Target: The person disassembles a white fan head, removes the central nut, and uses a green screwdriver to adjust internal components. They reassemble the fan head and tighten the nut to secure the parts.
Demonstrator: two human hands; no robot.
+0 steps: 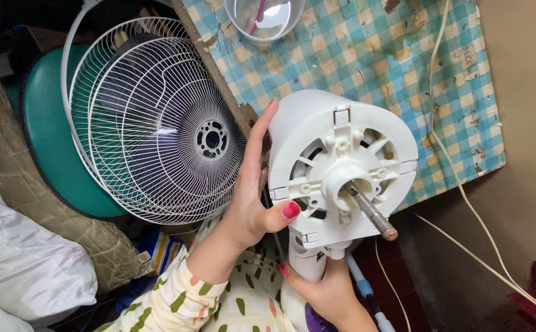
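Observation:
I hold a white plastic fan motor housing (342, 132) with its front face turned toward me. A metal shaft (372, 212) sticks out of its centre toward the lower right. My left hand (252, 197) grips the housing's left side, fingers up along its edge and thumb on the front rim. Below it, my right hand (326, 289) is wrapped around the white neck (308, 258) under the housing.
Two white wire fan grilles (157, 123) lean at the left beside a green round stool (52, 141). A table with a blue checked cover (391, 55) bears a clear bowl (265, 18). A white cord (465, 197) trails at the right. White cushions (22, 258) lie lower left.

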